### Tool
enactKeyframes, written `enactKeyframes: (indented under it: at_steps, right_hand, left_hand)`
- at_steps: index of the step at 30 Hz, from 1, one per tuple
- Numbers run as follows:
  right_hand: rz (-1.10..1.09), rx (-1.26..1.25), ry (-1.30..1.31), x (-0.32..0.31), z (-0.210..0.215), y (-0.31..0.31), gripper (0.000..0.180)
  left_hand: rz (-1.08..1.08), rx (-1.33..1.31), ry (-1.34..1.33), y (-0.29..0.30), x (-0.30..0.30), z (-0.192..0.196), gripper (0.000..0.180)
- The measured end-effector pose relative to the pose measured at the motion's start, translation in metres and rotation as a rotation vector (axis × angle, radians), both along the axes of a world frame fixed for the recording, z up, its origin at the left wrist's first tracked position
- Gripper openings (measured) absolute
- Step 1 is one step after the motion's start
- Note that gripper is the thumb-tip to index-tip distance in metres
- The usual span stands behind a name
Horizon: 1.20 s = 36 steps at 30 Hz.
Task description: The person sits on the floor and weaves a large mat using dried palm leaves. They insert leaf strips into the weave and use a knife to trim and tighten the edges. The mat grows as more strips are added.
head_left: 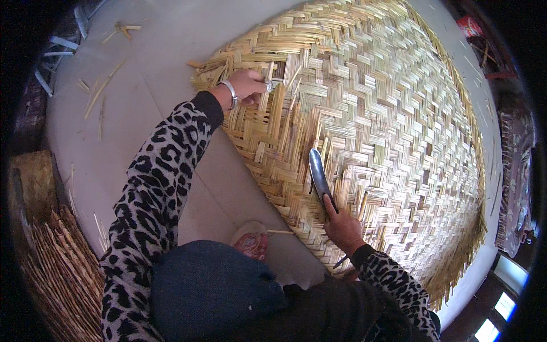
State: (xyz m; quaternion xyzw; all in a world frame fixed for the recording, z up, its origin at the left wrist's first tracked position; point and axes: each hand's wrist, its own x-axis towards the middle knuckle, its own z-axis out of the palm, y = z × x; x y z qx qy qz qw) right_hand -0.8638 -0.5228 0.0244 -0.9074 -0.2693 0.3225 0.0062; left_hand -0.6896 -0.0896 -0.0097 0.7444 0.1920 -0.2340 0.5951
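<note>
Woven mat (399,137): pale yellow to tan strips, spread on the grey floor (165,51) in front of the person and to their right. Its left corner points away to the person's left; its near edge runs slantwise toward the knees. Loose strip ends stick up from the weave in a band between the two hands.

Left hand (248,85): over the mat close to its left corner, fingers drawn together at a pale strip (264,101). Fingertips partly hidden; cannot tell whether the strip is pinched. White bangle (230,94) on the wrist.

Right hand (343,229): above the mat's near edge, closed round a metal tool (320,175), index finger laid along it. Tool has a long, shiny, rounded blade, tip aimed away from the person, over the weave. Contact of blade with mat: cannot tell.

Sleeves: grey with black spots. Dark blue cloth (213,279) over the person's knee; red-and-white shoe (250,239) just beside the mat's near edge.

Floor, left side: scattered straw scraps (105,88); nearer the person, a bundle of brown stalks (60,265), well apart from the mat.
</note>
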Motion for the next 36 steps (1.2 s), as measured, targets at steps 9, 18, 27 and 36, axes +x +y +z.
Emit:
enactKeyframes:
  at_steps: [9,18,27,36]
  right_hand:
    - [-0.019,0.024,0.039,0.002,-0.002,-0.003,0.08]
    - [-0.006,0.212,-0.012,0.023,0.044,0.022,0.076]
    - [-0.047,0.38,0.104,0.09,0.053,0.136,0.063]
    - [-0.079,0.291,0.142,0.141,0.03,0.196,0.058]
  left_hand:
    - [0.055,0.38,-0.143,-0.005,-0.019,-0.012,0.027]
    - [-0.082,0.748,-0.563,0.001,-0.008,-0.032,0.029]
    - [0.378,-0.002,0.036,-0.009,-0.007,-0.033,0.039]
    - [0.368,0.037,-0.083,-0.008,-0.008,-0.044,0.043]
